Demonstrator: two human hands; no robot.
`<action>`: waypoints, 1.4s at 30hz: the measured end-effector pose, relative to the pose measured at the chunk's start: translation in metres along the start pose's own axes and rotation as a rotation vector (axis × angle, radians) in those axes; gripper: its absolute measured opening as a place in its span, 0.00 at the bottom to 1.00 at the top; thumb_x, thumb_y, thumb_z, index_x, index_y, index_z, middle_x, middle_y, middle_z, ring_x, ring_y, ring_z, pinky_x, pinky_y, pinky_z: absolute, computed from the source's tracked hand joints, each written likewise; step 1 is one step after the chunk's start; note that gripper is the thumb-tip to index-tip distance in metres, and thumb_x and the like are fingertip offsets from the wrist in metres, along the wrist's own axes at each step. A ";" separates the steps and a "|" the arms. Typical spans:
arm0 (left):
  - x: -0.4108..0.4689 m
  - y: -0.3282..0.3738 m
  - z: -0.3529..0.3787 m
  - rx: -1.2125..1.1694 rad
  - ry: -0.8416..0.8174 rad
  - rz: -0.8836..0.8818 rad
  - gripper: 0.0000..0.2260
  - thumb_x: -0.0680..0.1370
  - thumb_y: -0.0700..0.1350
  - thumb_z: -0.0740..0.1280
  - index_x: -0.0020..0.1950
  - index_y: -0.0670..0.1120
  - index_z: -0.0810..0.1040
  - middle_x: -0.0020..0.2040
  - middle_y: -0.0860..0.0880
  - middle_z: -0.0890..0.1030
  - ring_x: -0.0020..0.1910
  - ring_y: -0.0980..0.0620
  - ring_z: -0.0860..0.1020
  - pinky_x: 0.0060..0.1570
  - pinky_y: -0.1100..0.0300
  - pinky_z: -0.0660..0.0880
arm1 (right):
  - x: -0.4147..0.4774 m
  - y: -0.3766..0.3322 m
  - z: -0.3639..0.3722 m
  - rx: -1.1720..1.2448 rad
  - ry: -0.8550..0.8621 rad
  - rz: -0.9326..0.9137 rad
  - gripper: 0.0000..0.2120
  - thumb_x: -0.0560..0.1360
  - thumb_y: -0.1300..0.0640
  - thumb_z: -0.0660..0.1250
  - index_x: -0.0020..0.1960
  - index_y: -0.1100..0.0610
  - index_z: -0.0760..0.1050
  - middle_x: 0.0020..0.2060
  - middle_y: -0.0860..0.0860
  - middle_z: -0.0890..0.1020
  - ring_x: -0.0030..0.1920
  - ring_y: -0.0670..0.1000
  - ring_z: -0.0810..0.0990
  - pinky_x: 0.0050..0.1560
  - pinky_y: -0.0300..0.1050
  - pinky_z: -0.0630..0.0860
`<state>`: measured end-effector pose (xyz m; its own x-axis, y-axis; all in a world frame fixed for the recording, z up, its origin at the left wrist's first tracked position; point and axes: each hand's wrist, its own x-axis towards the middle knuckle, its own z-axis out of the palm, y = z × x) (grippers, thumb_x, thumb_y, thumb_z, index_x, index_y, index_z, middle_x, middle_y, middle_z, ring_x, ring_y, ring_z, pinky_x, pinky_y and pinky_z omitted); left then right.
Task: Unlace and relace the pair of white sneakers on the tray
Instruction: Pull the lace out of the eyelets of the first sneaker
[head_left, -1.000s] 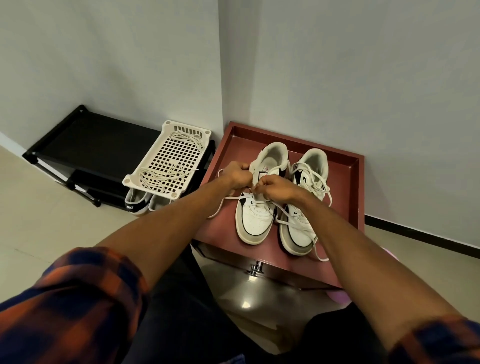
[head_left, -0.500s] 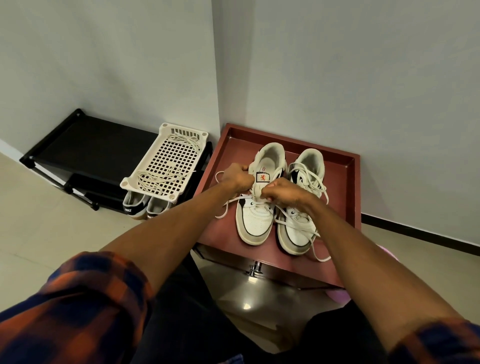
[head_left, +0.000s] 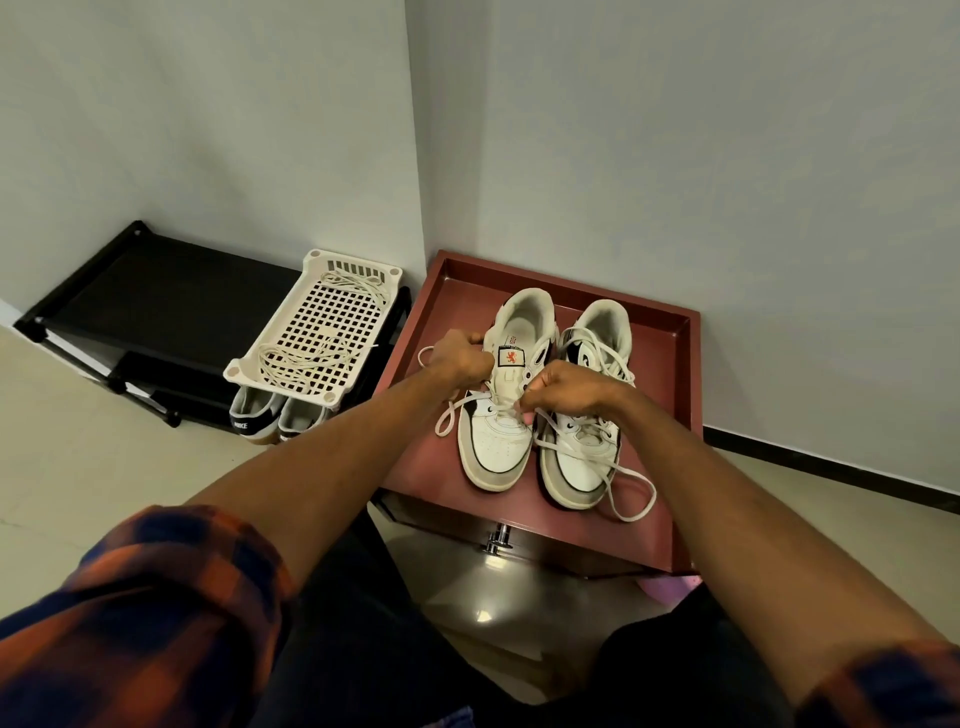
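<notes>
Left hand (head_left: 460, 356), right hand (head_left: 563, 387) pinch lace (head_left: 445, 417); sneaker (head_left: 498, 449) toe points toward person.

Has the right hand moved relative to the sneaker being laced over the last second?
Yes. The right hand has shifted right, toward the other sneaker, uncovering the orange tongue label it hid a second ago.

Matt red tray (head_left: 685, 415), perforated plastic basket (head_left: 322, 332), glossy tiled floor (head_left: 78, 467), checked cloth sleeve (head_left: 145, 613)

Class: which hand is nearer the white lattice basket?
Left. The left hand sits between the white lattice basket and the left sneaker; the right hand is on that sneaker's far side.
</notes>
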<state>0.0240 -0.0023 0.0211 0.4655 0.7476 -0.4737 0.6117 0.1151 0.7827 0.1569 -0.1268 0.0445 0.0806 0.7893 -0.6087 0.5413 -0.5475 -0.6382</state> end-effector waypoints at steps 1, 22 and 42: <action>0.000 0.000 0.000 0.004 0.000 0.003 0.18 0.72 0.34 0.68 0.60 0.45 0.81 0.43 0.46 0.85 0.39 0.45 0.85 0.43 0.48 0.84 | -0.004 -0.001 -0.002 0.040 -0.027 0.009 0.14 0.77 0.51 0.69 0.36 0.56 0.85 0.30 0.52 0.82 0.29 0.52 0.78 0.33 0.42 0.73; 0.011 -0.010 -0.003 -0.058 -0.071 0.008 0.18 0.71 0.32 0.69 0.59 0.44 0.81 0.34 0.45 0.83 0.29 0.48 0.80 0.38 0.50 0.82 | 0.029 -0.025 0.033 -0.572 0.486 -0.049 0.10 0.74 0.51 0.72 0.53 0.52 0.84 0.52 0.51 0.83 0.53 0.57 0.83 0.50 0.49 0.79; 0.020 -0.014 0.001 -0.140 -0.082 -0.042 0.27 0.71 0.26 0.68 0.68 0.44 0.76 0.50 0.43 0.85 0.42 0.46 0.85 0.41 0.50 0.84 | -0.009 -0.020 -0.024 -0.583 0.015 0.139 0.03 0.70 0.54 0.77 0.39 0.52 0.84 0.39 0.46 0.85 0.42 0.46 0.83 0.48 0.45 0.81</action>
<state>0.0253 0.0103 0.0007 0.4953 0.6849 -0.5344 0.5395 0.2396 0.8072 0.1657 -0.1158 0.0741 0.1930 0.7272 -0.6587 0.8944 -0.4064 -0.1866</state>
